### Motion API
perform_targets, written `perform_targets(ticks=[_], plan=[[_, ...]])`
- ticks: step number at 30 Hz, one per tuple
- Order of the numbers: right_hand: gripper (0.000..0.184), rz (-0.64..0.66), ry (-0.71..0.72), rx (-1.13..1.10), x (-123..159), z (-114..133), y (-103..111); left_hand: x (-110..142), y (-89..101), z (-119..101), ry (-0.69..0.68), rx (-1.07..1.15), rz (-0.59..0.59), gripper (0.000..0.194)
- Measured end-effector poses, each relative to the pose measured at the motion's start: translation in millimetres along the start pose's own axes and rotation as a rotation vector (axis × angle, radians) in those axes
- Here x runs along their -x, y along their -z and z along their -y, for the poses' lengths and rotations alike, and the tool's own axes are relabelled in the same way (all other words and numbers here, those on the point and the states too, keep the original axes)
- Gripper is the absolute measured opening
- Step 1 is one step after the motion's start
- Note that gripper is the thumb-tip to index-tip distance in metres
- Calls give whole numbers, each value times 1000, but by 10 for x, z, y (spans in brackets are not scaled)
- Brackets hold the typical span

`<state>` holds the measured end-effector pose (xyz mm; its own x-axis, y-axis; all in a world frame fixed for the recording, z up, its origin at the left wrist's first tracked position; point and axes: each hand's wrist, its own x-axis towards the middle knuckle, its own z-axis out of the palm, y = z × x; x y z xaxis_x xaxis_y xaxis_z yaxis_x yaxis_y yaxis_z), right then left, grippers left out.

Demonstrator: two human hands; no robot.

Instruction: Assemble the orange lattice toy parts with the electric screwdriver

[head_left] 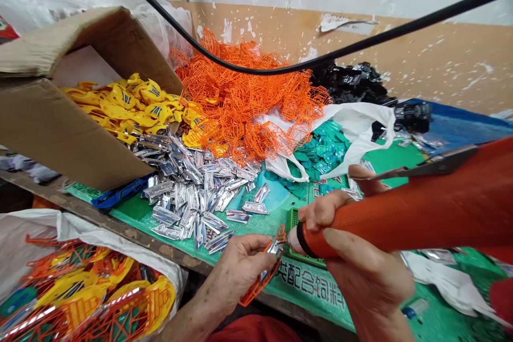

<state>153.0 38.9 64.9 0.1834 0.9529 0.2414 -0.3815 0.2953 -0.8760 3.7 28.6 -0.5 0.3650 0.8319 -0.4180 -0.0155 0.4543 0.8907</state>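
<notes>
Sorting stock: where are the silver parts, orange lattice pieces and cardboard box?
Silver parts (192,192): head view, middle of the heap.
Orange lattice pieces (244,101): head view, middle of the pile.
Cardboard box (68,133): head view, outer wall.

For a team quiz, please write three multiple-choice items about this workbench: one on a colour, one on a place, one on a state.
1. What colour are the parts in the open cardboard box?
A) Yellow B) Blue C) White

2. Where does the heap of silver pieces lie?
A) In the box B) On the green printed sheet C) In the white bag

3. What is the left hand doing?
A) Lying open with nothing in it B) Lifting the box flap C) Holding an orange lattice piece with a silver piece

Answers:
1. A, the box holds a pile of yellow plastic parts.
2. B, the heap spreads across the sheet in front of the box.
3. C, its fingers close around both pieces.
</notes>
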Motion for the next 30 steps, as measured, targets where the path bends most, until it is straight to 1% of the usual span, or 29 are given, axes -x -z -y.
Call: perform_targets(ticks=[4, 9, 14, 19, 24, 30], plan=[[61, 0, -11, 35, 4, -2, 10, -15, 8, 12, 75, 92, 4, 22], [60, 24, -18, 71, 15, -19, 50, -34, 25, 84, 83, 107, 24, 25], [57, 45, 3, 94, 33, -20, 73, -30, 23, 115, 67, 108, 24, 22], [55, 57, -7, 77, 51, -16, 73, -24, -8, 82, 47, 103, 20, 25], [59, 57, -43, 66, 71, 0, 70, 18, -51, 22, 37, 40, 1, 30], [60, 33, -44, 66, 100, 3, 52, 44, -65, -13, -23, -60, -24, 28]])
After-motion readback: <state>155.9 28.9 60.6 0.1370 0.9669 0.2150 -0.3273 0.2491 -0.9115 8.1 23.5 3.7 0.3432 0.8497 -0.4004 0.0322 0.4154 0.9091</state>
